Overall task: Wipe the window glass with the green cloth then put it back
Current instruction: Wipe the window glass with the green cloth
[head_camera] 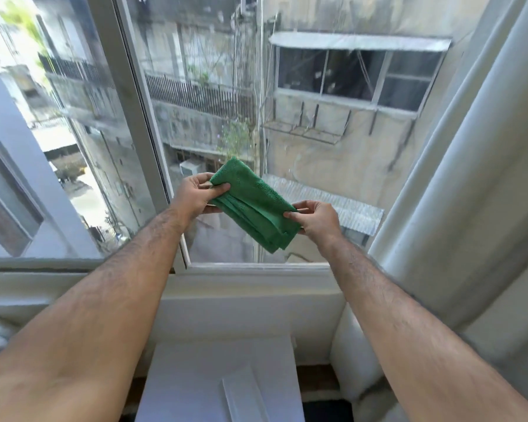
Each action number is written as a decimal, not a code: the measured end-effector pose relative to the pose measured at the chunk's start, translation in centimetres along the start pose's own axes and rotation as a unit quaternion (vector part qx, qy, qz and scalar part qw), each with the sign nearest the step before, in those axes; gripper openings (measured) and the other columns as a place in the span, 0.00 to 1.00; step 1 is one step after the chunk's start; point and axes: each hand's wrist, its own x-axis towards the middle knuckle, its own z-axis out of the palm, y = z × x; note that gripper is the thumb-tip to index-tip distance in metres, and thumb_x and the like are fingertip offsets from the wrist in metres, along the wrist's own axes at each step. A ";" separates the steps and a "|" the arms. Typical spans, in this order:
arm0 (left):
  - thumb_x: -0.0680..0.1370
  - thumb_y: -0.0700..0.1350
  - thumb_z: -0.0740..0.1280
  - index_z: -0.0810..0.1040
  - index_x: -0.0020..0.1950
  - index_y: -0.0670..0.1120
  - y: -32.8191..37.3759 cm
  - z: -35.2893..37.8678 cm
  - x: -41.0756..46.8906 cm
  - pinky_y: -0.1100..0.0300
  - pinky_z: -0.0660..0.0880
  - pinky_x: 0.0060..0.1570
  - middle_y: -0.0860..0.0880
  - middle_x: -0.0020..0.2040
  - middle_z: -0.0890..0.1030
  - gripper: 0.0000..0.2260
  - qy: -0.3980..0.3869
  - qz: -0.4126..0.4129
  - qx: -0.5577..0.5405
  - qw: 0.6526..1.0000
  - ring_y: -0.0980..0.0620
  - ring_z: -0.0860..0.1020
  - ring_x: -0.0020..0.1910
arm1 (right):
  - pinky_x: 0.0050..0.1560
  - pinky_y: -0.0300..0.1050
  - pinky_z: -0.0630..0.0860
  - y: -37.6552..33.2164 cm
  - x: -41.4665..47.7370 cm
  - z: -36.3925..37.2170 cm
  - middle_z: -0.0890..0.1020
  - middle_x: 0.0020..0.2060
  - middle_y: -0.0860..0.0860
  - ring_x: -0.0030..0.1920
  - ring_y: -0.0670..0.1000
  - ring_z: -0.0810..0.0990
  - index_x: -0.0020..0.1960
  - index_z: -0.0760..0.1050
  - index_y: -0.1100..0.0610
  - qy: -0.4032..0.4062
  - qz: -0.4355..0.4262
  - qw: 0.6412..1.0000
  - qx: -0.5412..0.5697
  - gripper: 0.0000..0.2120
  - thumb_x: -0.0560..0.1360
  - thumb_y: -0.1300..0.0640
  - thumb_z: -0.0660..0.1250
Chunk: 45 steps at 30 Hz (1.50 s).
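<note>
Holding steady: I am watching the left hand (195, 194) pinching the upper end of the folded green cloth (253, 205), its long axis slanting down-right to the right hand (316, 219), which is clamping the lower end. Cloth is hanging just before the window glass (317, 132), soft terry, layered; both hands are equally near.

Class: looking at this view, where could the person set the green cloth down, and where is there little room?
Free: the white sill below the window frame, between the two forearms, and the white flat top beneath it. Crowded: the right side, where the curtain hangs against the frame. Both hands hold the green cloth.
</note>
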 end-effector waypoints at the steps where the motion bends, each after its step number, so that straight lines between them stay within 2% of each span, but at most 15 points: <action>1: 0.77 0.37 0.74 0.79 0.65 0.38 1.5 -0.1 0.0 0.52 0.87 0.43 0.40 0.56 0.85 0.17 0.006 0.016 -0.003 1.000 0.43 0.85 0.52 | 0.57 0.59 0.88 -1.4 0.1 -0.2 0.89 0.50 0.57 0.56 0.58 0.89 0.46 0.84 0.53 0.003 -0.012 1.000 0.007 0.08 0.73 0.63 0.82; 8: 0.78 0.38 0.73 0.82 0.54 0.47 10.2 -0.7 0.4 0.57 0.86 0.37 0.47 0.49 0.86 0.07 0.031 0.114 -0.038 0.992 0.49 0.84 0.46 | 0.54 0.60 0.89 -10.5 0.5 -1.1 0.88 0.45 0.56 0.55 0.63 0.89 0.44 0.84 0.52 0.012 -0.102 0.994 0.035 0.09 0.74 0.64 0.80; 12: 0.79 0.40 0.72 0.83 0.49 0.51 14.6 -0.8 1.1 0.49 0.84 0.48 0.50 0.49 0.85 0.05 0.021 0.151 -0.071 0.986 0.49 0.83 0.50 | 0.57 0.63 0.87 -14.9 0.7 -1.5 0.87 0.49 0.62 0.54 0.63 0.88 0.50 0.85 0.59 0.017 -0.134 0.989 0.056 0.06 0.75 0.65 0.79; 15: 0.79 0.39 0.72 0.81 0.45 0.56 18.1 -0.6 1.5 0.52 0.85 0.42 0.50 0.49 0.84 0.10 0.049 0.201 -0.045 0.977 0.50 0.82 0.48 | 0.49 0.52 0.89 -17.7 1.0 -2.2 0.88 0.48 0.60 0.52 0.61 0.88 0.52 0.85 0.61 0.006 -0.174 0.983 0.057 0.07 0.75 0.64 0.79; 17: 0.79 0.40 0.72 0.80 0.43 0.59 20.5 -0.6 1.9 0.53 0.83 0.44 0.52 0.47 0.84 0.13 0.078 0.242 -0.005 0.967 0.50 0.81 0.47 | 0.45 0.42 0.88 -19.4 1.2 -3.0 0.89 0.47 0.57 0.50 0.58 0.89 0.53 0.86 0.62 0.021 -0.227 0.974 0.002 0.10 0.76 0.57 0.80; 20: 0.79 0.41 0.72 0.79 0.46 0.57 24.4 -1.3 3.0 0.56 0.80 0.43 0.52 0.47 0.84 0.11 0.123 0.302 0.068 0.943 0.50 0.80 0.46 | 0.46 0.31 0.79 -21.8 2.3 -5.2 0.90 0.47 0.53 0.46 0.51 0.88 0.54 0.88 0.60 0.135 -0.338 0.920 -0.147 0.15 0.79 0.48 0.76; 23: 0.79 0.40 0.73 0.81 0.54 0.53 27.5 -2.2 4.7 0.60 0.79 0.45 0.49 0.53 0.83 0.09 0.157 0.355 0.193 0.901 0.49 0.80 0.50 | 0.54 0.43 0.75 -24.0 4.2 -8.6 0.88 0.51 0.59 0.53 0.59 0.85 0.56 0.85 0.62 0.280 -0.429 0.824 -0.243 0.12 0.82 0.52 0.71; 27: 0.77 0.39 0.75 0.83 0.61 0.44 29.8 -2.3 6.6 0.62 0.77 0.51 0.44 0.56 0.86 0.12 0.223 0.423 0.302 0.825 0.51 0.80 0.51 | 0.72 0.59 0.72 -25.8 7.8 -12.9 0.78 0.69 0.66 0.72 0.67 0.75 0.70 0.77 0.65 0.372 -0.462 0.735 -0.328 0.19 0.84 0.54 0.66; 31: 0.77 0.42 0.74 0.83 0.59 0.44 30.2 -2.1 8.1 0.42 0.77 0.59 0.40 0.59 0.81 0.11 0.351 0.455 0.458 0.679 0.39 0.79 0.59 | 0.84 0.65 0.60 -26.1 10.7 -15.1 0.63 0.85 0.62 0.87 0.63 0.58 0.83 0.65 0.61 0.380 -0.451 0.716 -0.374 0.27 0.87 0.53 0.62; 34: 0.79 0.40 0.69 0.76 0.57 0.41 29.1 -1.7 8.7 0.43 0.75 0.48 0.40 0.53 0.79 0.08 0.438 0.434 0.535 0.577 0.41 0.78 0.50 | 0.85 0.67 0.57 -25.6 12.7 -15.7 0.57 0.87 0.59 0.88 0.60 0.54 0.86 0.60 0.58 0.385 -0.444 0.709 -0.390 0.28 0.89 0.50 0.58; 36: 0.82 0.40 0.64 0.75 0.49 0.41 28.2 -1.4 8.7 0.51 0.71 0.31 0.40 0.39 0.80 0.04 0.434 0.458 0.530 0.567 0.44 0.74 0.33 | 0.85 0.69 0.56 -25.2 13.7 -16.0 0.54 0.88 0.57 0.88 0.58 0.52 0.87 0.57 0.55 0.383 -0.436 0.717 -0.387 0.28 0.90 0.50 0.56; 38: 0.82 0.39 0.61 0.75 0.42 0.42 27.0 -0.7 9.0 0.53 0.71 0.25 0.41 0.33 0.78 0.09 0.410 0.464 0.516 0.592 0.43 0.75 0.26 | 0.85 0.70 0.54 -24.6 14.7 -16.2 0.52 0.88 0.56 0.89 0.57 0.51 0.88 0.53 0.53 0.387 -0.440 0.714 -0.383 0.28 0.90 0.50 0.55; 40: 0.81 0.36 0.64 0.77 0.45 0.41 25.5 0.2 9.8 0.46 0.78 0.29 0.40 0.39 0.79 0.06 0.397 0.474 0.494 0.612 0.38 0.80 0.34 | 0.85 0.70 0.55 -24.0 15.6 -16.4 0.53 0.88 0.56 0.88 0.58 0.52 0.88 0.53 0.53 0.401 -0.453 0.699 -0.381 0.28 0.90 0.49 0.54; 42: 0.82 0.38 0.65 0.79 0.54 0.37 23.3 0.8 10.9 0.40 0.82 0.41 0.36 0.49 0.80 0.05 0.409 0.491 0.480 0.601 0.36 0.80 0.45 | 0.85 0.69 0.55 -23.6 16.5 -16.5 0.54 0.88 0.56 0.88 0.58 0.53 0.88 0.53 0.54 0.419 -0.465 0.680 -0.381 0.28 0.90 0.48 0.52; 45: 0.85 0.52 0.62 0.72 0.74 0.34 18.7 1.3 12.9 0.35 0.73 0.68 0.30 0.70 0.75 0.25 0.398 0.477 0.523 0.583 0.32 0.75 0.68 | 0.86 0.67 0.53 -23.2 18.0 -16.8 0.54 0.88 0.57 0.88 0.58 0.53 0.88 0.53 0.53 0.439 -0.487 0.650 -0.384 0.28 0.91 0.46 0.49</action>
